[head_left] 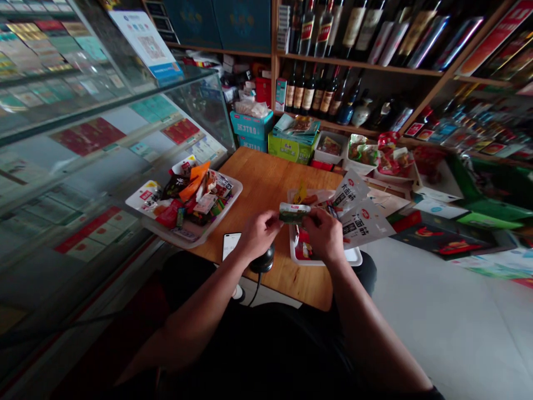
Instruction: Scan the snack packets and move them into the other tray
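Note:
A small green snack packet [293, 213] with a white top edge is stretched between my two hands over the wooden table. My left hand [262, 234] pinches its left end, and my right hand [326, 233] grips the right end. Below and behind my right hand sits a white tray [353, 256] of packets, partly hidden, with large silver-white snack bags [361, 225] sticking out to the right. Under my left forearm are a phone [230, 243] with a lit screen and a black corded device [264, 261]. What is printed on the green packet is too small to read.
Another white tray [195, 241], heaped with mixed snack packets, stands at the table's left. A glass display counter [120, 105] borders the left side. Boxes, including a green one [290, 149], stand past the table [266, 172], below shelves of bottles [308, 94].

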